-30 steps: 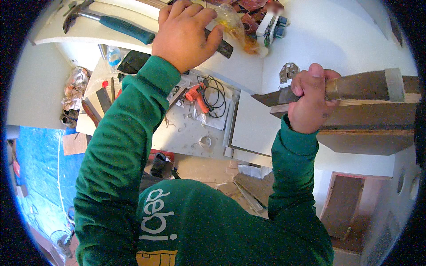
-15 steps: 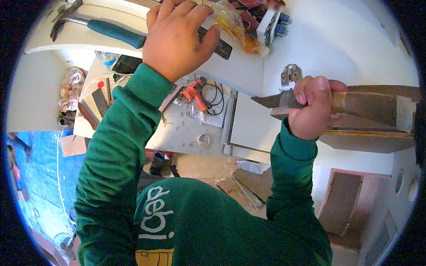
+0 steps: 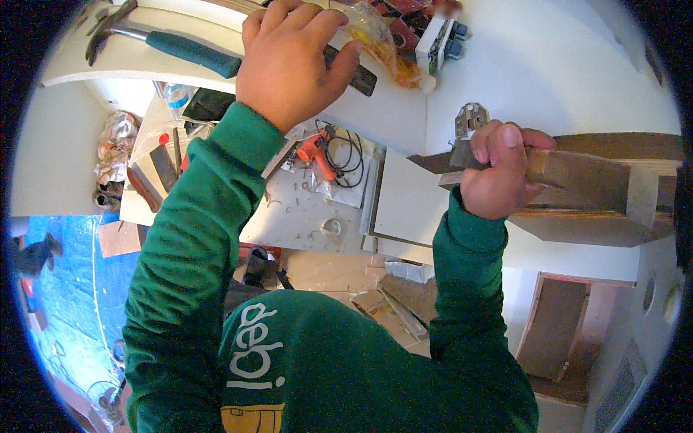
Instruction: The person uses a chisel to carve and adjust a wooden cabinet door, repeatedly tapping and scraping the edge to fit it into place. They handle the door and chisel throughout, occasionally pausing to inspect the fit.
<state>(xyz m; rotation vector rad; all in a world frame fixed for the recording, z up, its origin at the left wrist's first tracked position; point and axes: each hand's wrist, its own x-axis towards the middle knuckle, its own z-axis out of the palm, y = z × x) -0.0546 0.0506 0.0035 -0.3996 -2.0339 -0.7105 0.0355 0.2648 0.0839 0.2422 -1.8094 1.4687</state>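
My right hand (image 3: 502, 169) is wrapped round a flat brown wood-like strip (image 3: 585, 177) with a pale end. The strip lies along the edge of a brown panel (image 3: 595, 225) at the right. My left hand (image 3: 296, 61) rests with spread fingers on the ledge at the top, over a dark flat bar (image 3: 363, 81); its fingertips are partly cut off by the picture's upper edge. Beside it lies a hammer (image 3: 191, 53) with a teal handle. A metal cabinet hinge (image 3: 471, 119) sits on the white surface just above my right hand.
A clear plastic bag (image 3: 386, 43) and a white device with dark knobs (image 3: 437, 43) lie at the top. Below are an orange corded tool (image 3: 315, 151), a roll of tape (image 3: 331, 229) and a white panel (image 3: 408, 202). Blue sheeting (image 3: 68, 289) covers floor at the left.
My right hand has shifted slightly left with the brown strip, which now tilts more. My left hand stays nearly still. A dark shape at the far left has moved over the blue sheeting.
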